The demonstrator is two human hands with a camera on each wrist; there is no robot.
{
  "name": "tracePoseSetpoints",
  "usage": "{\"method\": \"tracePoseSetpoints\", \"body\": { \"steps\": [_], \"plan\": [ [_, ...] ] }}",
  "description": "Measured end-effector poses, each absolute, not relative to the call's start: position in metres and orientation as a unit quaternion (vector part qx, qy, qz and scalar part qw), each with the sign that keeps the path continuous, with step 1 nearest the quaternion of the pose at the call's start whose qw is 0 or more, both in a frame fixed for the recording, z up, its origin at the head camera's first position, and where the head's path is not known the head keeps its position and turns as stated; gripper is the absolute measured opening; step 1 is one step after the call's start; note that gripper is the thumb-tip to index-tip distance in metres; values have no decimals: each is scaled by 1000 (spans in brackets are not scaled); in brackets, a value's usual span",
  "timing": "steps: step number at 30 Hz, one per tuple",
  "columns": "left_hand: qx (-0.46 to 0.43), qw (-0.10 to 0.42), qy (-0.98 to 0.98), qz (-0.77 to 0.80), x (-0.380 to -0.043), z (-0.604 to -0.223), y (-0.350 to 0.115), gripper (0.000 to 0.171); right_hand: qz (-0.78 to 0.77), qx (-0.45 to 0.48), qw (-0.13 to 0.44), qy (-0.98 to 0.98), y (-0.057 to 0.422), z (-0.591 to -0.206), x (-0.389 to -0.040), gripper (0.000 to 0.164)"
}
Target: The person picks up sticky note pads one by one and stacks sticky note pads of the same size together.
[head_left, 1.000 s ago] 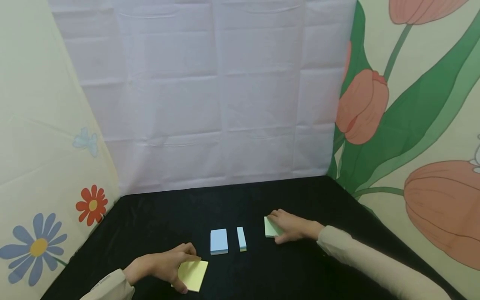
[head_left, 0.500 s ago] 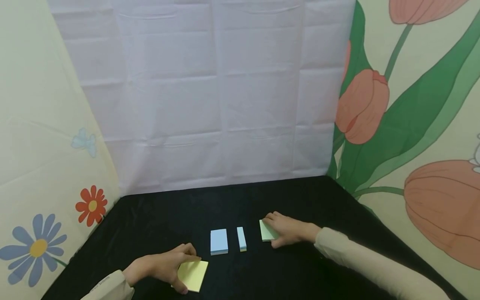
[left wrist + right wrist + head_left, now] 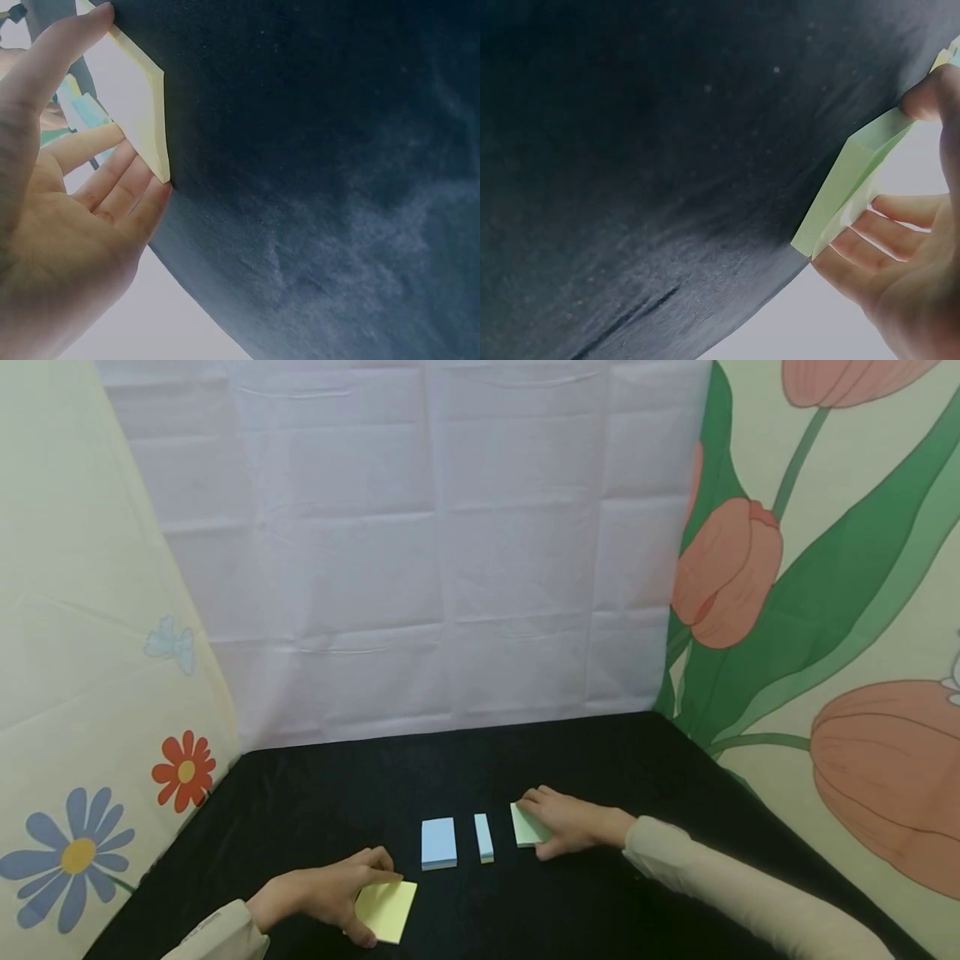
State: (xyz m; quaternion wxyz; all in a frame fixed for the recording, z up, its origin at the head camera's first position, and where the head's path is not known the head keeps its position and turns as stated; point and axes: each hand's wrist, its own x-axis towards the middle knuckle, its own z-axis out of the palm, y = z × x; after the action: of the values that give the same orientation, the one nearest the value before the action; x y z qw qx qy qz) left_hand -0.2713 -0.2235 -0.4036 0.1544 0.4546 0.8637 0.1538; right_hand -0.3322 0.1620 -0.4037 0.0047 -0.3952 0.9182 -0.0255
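Note:
My left hand [image 3: 335, 891] holds a yellow sticky note pad [image 3: 389, 912] by opposite edges, thumb on the near side and fingers on the far side. In the left wrist view the pad [image 3: 135, 90] lies flat at the dark cloth. My right hand [image 3: 573, 822] grips a thicker pale green sticky note pad [image 3: 527, 827] the same way; its side [image 3: 836, 191] shows at the cloth in the right wrist view. Between the hands lie a blue sticky note pad [image 3: 438, 842] and a narrow light blue strip pad [image 3: 483, 837] with a yellowish layer at its near end.
A black cloth [image 3: 360, 793] covers the table. Behind it hangs a creased white sheet [image 3: 450, 568]. Flower-printed cloths stand at the left [image 3: 90, 652] and right [image 3: 862, 635] sides.
My right hand has slid the green pad left and slightly nearer, toward the narrow strip pad. My left hand and the yellow pad have stayed in place, as have the blue pads.

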Motion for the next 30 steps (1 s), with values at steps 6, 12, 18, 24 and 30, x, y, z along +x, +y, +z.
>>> {"method": "tracePoseSetpoints", "body": {
  "steps": [6, 12, 18, 24, 30],
  "plan": [
    [462, 150, 860, 157, -272, -404, -224, 70, -27, -399, 5, 917, 160, -403, -330, 69],
    [458, 153, 861, 159, -270, -403, -223, 70, -39, -411, 2, 911, 158, -402, -328, 69],
    [460, 152, 861, 155, -270, -402, -223, 70, -47, -421, 5, 906, 157, -404, -328, 70],
    [459, 153, 861, 154, -270, -402, -223, 69, -51, -424, 15, 904, 157, -406, -328, 70],
    [458, 153, 863, 152, -270, -401, -223, 70, -57, -428, 19, 902, 158, -405, -328, 68]
  ]
}}
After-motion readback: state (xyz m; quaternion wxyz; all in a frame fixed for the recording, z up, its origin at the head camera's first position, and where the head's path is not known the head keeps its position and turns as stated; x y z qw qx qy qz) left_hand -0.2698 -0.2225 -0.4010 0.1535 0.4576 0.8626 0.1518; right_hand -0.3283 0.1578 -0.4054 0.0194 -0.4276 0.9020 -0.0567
